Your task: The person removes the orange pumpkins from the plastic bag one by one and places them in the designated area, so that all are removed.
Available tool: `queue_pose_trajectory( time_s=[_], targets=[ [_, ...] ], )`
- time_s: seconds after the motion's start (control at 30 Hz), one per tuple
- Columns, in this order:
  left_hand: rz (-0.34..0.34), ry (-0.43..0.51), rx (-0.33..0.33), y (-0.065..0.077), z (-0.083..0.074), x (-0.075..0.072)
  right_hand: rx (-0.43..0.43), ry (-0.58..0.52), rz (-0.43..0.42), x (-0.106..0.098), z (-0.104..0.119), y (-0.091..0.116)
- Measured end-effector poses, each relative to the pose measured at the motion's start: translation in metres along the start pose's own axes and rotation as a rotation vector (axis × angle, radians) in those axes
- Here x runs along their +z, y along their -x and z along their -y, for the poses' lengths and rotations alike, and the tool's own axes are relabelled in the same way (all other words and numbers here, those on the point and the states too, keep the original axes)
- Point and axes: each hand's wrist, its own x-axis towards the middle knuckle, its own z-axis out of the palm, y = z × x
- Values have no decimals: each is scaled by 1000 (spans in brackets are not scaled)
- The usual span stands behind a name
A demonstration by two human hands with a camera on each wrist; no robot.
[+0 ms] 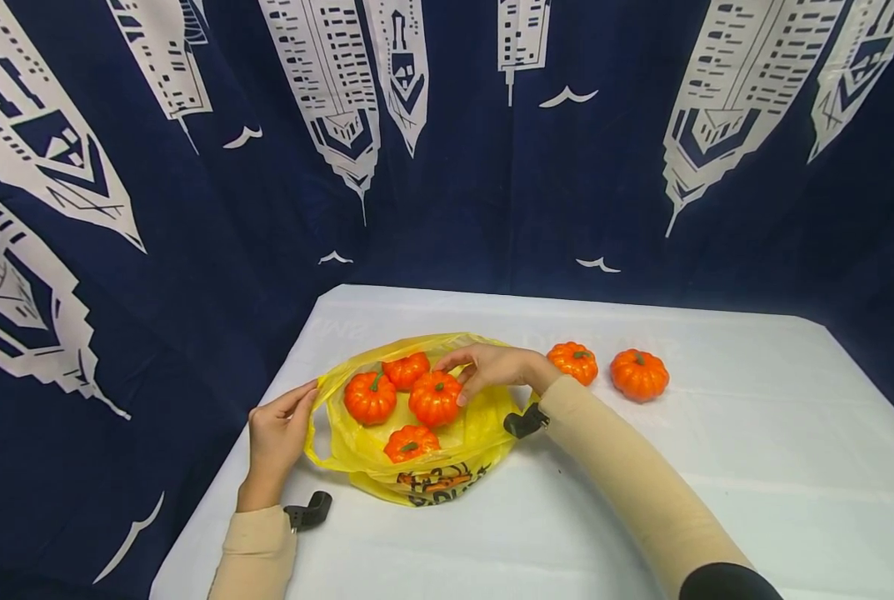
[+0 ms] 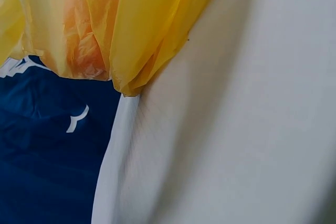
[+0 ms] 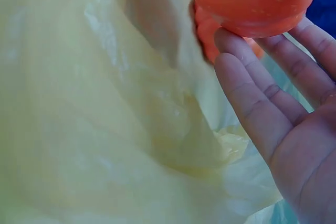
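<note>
My left hand (image 1: 276, 437) pinches the left rim of a yellow plastic bag (image 1: 435, 468), which lies with its mouth wide. Over the inside of the bag, my right hand (image 1: 497, 367) holds a small orange pumpkin (image 1: 433, 402) between thumb and fingers. In the right wrist view the fingertips (image 3: 229, 69) lie against the underside of this pumpkin (image 3: 252, 1). Around it in the bag are a pumpkin with a green stem (image 1: 369, 400), one at the back (image 1: 406, 370) and one near the front (image 1: 411, 444). The left wrist view shows the bag's side (image 2: 152, 24), no fingers.
Two more orange pumpkins, one by the right forearm (image 1: 572, 362) and one farther right (image 1: 639, 375), sit on the white-covered table (image 1: 754, 450). Behind the table hangs a dark blue curtain (image 1: 491, 217) with white building prints.
</note>
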Motion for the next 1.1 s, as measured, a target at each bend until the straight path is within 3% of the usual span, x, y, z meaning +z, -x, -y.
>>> queue_pose_trajectory(
  time_s=[0.53,1.1],
  targets=[
    [6,-9,-10,0,1,1,-134,-22,-51,0,-6,24],
    [2,-10,5,0,0,1,-205,-72,-136,10,-3,48]
  ],
)
